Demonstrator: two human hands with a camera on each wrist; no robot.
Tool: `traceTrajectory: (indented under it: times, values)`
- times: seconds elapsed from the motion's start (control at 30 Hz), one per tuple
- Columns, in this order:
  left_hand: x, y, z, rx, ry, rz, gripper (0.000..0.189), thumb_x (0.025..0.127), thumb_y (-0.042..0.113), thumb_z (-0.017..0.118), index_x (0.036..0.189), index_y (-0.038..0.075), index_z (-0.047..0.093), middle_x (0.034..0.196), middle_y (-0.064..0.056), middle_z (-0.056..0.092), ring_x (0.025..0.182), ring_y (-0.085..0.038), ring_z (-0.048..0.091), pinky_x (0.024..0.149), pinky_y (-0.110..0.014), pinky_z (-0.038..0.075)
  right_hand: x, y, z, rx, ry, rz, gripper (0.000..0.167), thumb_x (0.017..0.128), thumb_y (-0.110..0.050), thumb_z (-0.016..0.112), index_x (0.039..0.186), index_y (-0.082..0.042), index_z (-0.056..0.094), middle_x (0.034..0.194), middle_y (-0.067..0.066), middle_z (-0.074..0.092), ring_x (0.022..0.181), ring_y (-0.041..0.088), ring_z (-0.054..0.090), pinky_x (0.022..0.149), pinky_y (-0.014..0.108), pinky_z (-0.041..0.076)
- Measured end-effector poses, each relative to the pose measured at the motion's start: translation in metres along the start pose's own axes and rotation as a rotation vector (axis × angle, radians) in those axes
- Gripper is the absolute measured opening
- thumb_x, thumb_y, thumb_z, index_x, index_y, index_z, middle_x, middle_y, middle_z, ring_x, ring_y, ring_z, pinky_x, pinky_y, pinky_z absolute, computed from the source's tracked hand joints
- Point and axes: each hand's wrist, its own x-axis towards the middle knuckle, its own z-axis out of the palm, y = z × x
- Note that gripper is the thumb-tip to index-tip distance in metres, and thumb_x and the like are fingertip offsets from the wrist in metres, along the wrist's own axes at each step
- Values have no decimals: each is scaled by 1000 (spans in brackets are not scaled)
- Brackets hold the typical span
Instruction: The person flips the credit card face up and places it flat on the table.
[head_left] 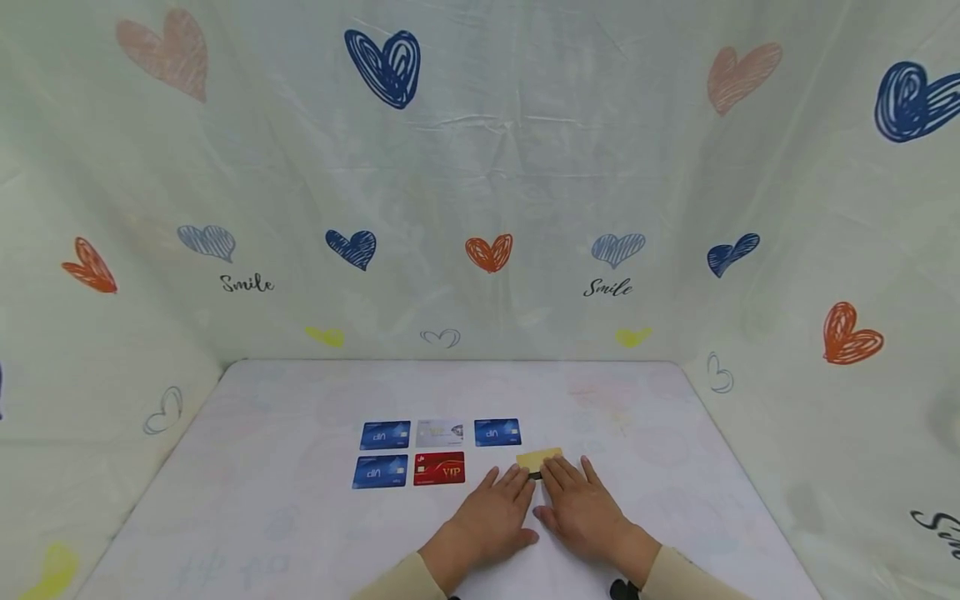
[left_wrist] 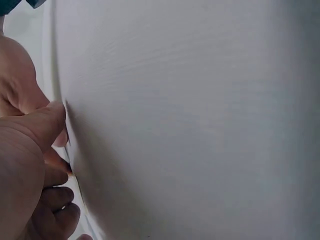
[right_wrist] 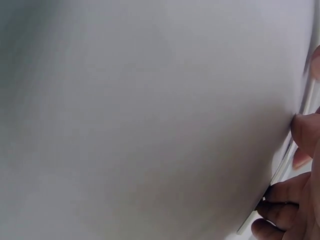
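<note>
A gold card (head_left: 537, 459) with a dark strip along its near edge lies slightly askew on the white tabletop. My left hand (head_left: 495, 517) reaches its near left corner with extended fingertips. On the card's right part rest the fingers of my right hand (head_left: 583, 510), also stretched out. Left of the gold card is a red VIP card (head_left: 439, 468), and beyond it a silver card (head_left: 440, 432). Blue cards lie at the back right (head_left: 497, 432), back left (head_left: 386, 435) and front left (head_left: 380, 472). Both wrist views show mostly tabletop, with fingers at the edge.
The white table (head_left: 262, 500) has a rounded far edge against a pale curtain (head_left: 480, 167) printed with hearts and the word Smile. That curtain also runs along the left and right sides of the table.
</note>
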Motion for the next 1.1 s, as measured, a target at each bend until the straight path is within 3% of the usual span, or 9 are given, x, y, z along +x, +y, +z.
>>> traceTrajectory:
  times: [0.5, 0.7, 0.87, 0.97, 1.1]
  values:
    - [-30, -20, 0, -12, -43, -26, 72, 98, 61, 64, 156, 20, 53, 164, 5, 47, 156, -16, 39, 127, -46, 32, 3, -18, -1, -30, -5, -177, 65, 106, -50, 57, 155, -8, 52, 161, 8, 51, 153, 30, 42, 123, 65, 31]
    - [-39, -25, -5, 1, -57, -35, 68, 98, 59, 66, 152, 19, 58, 161, 4, 52, 154, -16, 42, 127, -46, 33, 6, -20, -2, -23, -41, -184, 65, 105, -53, 59, 156, -14, 52, 162, 2, 51, 154, 30, 41, 122, 67, 31]
    - [-38, -26, -5, 15, -42, -39, 65, 97, 58, 68, 149, 20, 61, 159, 4, 54, 152, -17, 45, 126, -47, 34, 7, -20, -4, 0, -42, -168, 64, 103, -53, 62, 153, -13, 56, 158, 2, 54, 150, 30, 45, 120, 65, 35]
    - [-37, -26, -3, 16, -5, -48, 60, 97, 56, 70, 145, 20, 64, 155, 4, 58, 148, -18, 50, 124, -49, 38, 9, -17, -6, 4, -12, -163, 62, 102, -52, 65, 148, -12, 59, 152, 4, 58, 143, 30, 51, 118, 61, 40]
    - [-32, -28, -3, 47, 134, -74, 53, 94, 52, 75, 137, 21, 70, 141, 2, 67, 132, -21, 60, 114, -47, 49, 15, -10, -9, 6, 50, -145, 59, 99, -49, 71, 142, -11, 62, 143, 6, 62, 132, 29, 56, 111, 55, 47]
